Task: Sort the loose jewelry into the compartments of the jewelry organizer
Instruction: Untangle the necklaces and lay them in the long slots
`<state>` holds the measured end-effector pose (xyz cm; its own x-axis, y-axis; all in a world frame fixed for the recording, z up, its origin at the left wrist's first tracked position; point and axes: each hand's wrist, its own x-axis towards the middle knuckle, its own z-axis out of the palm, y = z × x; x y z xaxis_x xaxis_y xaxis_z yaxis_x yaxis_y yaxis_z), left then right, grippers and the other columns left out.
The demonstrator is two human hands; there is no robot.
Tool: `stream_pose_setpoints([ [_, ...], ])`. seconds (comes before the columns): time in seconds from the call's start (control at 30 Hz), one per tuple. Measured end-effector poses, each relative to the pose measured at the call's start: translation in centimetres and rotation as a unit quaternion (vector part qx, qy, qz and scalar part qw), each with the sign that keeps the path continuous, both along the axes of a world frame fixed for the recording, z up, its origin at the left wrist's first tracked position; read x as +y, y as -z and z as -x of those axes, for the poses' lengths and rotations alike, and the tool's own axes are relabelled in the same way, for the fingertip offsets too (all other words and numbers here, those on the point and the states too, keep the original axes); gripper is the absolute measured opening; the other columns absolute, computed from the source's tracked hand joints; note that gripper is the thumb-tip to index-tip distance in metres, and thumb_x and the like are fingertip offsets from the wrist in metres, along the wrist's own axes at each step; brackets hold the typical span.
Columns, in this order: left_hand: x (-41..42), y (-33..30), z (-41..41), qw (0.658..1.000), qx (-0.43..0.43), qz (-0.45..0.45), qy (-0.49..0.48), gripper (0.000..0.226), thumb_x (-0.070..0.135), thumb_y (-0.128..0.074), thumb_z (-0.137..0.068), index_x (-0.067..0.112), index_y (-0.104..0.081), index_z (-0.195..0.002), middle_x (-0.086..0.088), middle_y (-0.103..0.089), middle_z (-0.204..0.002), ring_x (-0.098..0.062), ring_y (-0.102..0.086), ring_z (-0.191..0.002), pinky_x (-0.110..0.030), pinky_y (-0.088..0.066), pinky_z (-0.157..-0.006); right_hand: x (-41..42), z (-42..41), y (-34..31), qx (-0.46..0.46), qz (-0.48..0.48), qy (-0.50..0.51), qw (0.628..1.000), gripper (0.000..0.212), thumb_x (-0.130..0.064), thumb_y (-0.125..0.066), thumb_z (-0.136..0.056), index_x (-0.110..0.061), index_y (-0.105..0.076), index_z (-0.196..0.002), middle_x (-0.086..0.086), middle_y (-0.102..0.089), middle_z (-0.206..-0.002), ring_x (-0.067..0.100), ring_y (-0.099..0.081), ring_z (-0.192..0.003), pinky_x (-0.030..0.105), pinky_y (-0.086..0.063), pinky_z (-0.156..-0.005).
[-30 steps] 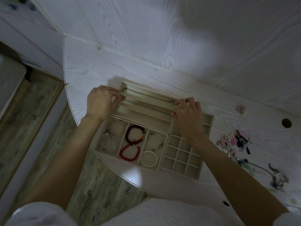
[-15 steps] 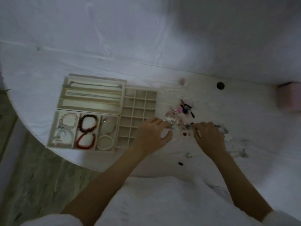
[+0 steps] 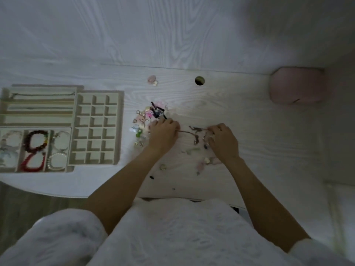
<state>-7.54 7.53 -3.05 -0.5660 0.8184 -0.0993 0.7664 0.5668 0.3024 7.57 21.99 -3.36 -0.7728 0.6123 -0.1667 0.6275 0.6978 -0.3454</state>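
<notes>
Necklace [image 3: 189, 132]: thin brownish cord | pinched by both hands' fingers [image 3: 216, 128]

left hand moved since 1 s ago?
Yes. The left hand was gripping the far-left corner of the jewelry organizer; now it is off it, on the table to its right, beside the loose jewelry pile, pinching a brown necklace.

Necklace [image 3: 189, 132]: thin brownish chain, stretched between the fingers [image 3: 173, 126] of both hands.
Loose jewelry [image 3: 148, 116]: colourful heap, just beyond the left fingers.
Jewelry organizer [image 3: 96, 127]: beige, compartmented, well left of the fingers; bracelets in near-left trays.
</notes>
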Motion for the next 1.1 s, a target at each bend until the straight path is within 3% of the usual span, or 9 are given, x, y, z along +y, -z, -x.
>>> stream_pose_setpoints([
  [0.3,1.3,0.4,0.0,0.990,0.048,0.122,0.051,0.028,0.023,-0.042,-0.098,0.011,-0.059,-0.117,-0.008,-0.054,-0.122,-0.027,-0.041,-0.117,-0.035,-0.029,-0.096,0.8,0.8,0.2,0.094,-0.023,-0.073,0.993,0.023,-0.006,-0.069,-0.071,-0.007,-0.069,-0.095,0.017,-0.059,-0.095,0.036,-0.053,-0.087,0.039,-0.048,-0.073],
  [0.5,-0.3,-0.8,-0.1,0.997,-0.065,-0.042,0.022,0.014,0.018,-0.050,-0.096,0.008,-0.059,-0.101,-0.008,-0.063,-0.101,-0.028,-0.051,-0.100,-0.036,-0.034,-0.081,-0.9,3.7,0.2,0.051,0.099,-0.127,0.986,0.028,-0.023,-0.072,-0.078,-0.023,-0.070,-0.106,0.008,-0.058,-0.119,0.031,-0.045,-0.113,0.042,-0.037,-0.090],
  [0.6,-1.0,-1.8,0.0,0.980,-0.164,-0.115,-0.008,0.004,0.013,-0.050,-0.095,0.011,-0.053,-0.093,-0.004,-0.064,-0.086,-0.022,-0.057,-0.082,-0.035,-0.046,-0.072,-1.3,4.5,0.1,0.074,0.138,-0.112,0.981,0.010,-0.018,-0.068,-0.083,-0.014,-0.074,-0.090,0.012,-0.060,-0.117,0.032,-0.045,-0.113,0.042,-0.037,-0.094],
  [0.67,-1.5,-2.9,0.3,0.953,-0.254,-0.159,-0.047,0.006,0.013,-0.048,-0.098,0.014,-0.050,-0.092,0.003,-0.061,-0.081,-0.015,-0.059,-0.076,-0.020,-0.044,-0.065,-1.4,4.9,-1.1,0.099,0.200,-0.066,0.972,0.015,-0.012,-0.059,-0.089,-0.003,-0.070,-0.088,0.015,-0.064,-0.108,0.030,-0.052,-0.105,0.037,-0.039,-0.090],
  [0.8,-2.5,-4.6,1.4,0.890,-0.396,-0.198,-0.109,0.011,0.018,-0.051,-0.098,0.022,-0.054,-0.087,0.009,-0.058,-0.076,-0.004,-0.061,-0.075,-0.016,-0.042,-0.067,-1.3,5.0,-5.1,0.165,0.402,0.086,0.897,0.022,-0.011,-0.039,-0.098,-0.007,-0.058,-0.087,-0.004,-0.069,-0.085,0.016,-0.060,-0.081,0.028,-0.044,-0.076],
  [0.87,-2.7,-5.3,1.9,0.871,-0.434,-0.199,-0.118,0.016,0.017,-0.050,-0.098,0.023,-0.058,-0.084,0.009,-0.057,-0.073,0.001,-0.057,-0.070,-0.016,-0.042,-0.065,-0.9,4.9,-6.1,0.230,0.477,0.143,0.836,0.027,-0.008,-0.035,-0.099,-0.009,-0.051,-0.077,-0.002,-0.068,-0.068,0.022,-0.065,-0.076,0.034,-0.048,-0.081],
  [0.93,-3.2,-5.8,2.5,0.853,-0.460,-0.207,-0.133,0.021,0.015,-0.049,-0.098,0.020,-0.061,-0.081,0.013,-0.059,-0.071,0.004,-0.056,-0.066,-0.014,-0.043,-0.066,-0.7,5.2,-6.9,0.255,0.518,0.169,0.799,0.028,-0.007,-0.036,-0.098,-0.009,-0.049,-0.073,-0.002,-0.058,-0.053,0.019,-0.059,-0.057,0.038,-0.049,-0.073],
  [1.0,-4.0,-5.8,3.3,0.846,-0.465,-0.212,-0.154,0.022,0.016,-0.051,-0.097,0.021,-0.063,-0.079,0.016,-0.062,-0.067,0.000,-0.057,-0.065,-0.015,-0.044,-0.068,-0.5,5.5,-7.2,0.237,0.491,0.156,0.823,0.026,-0.007,-0.042,-0.097,-0.009,-0.053,-0.073,-0.004,-0.047,-0.051,0.011,-0.046,-0.046,0.031,-0.047,-0.058],
  [1.1,-5.3,-5.9,4.7,0.842,-0.460,-0.221,-0.175,0.023,0.015,-0.053,-0.096,0.022,-0.067,-0.079,0.007,-0.064,-0.071,-0.007,-0.056,-0.066,-0.018,-0.044,-0.065,0.0,5.5,-7.0,0.153,0.335,0.031,0.929,0.016,-0.020,-0.055,-0.094,-0.012,-0.064,-0.082,0.000,-0.052,-0.061,0.004,-0.043,-0.049,0.018,-0.038,-0.052],
])
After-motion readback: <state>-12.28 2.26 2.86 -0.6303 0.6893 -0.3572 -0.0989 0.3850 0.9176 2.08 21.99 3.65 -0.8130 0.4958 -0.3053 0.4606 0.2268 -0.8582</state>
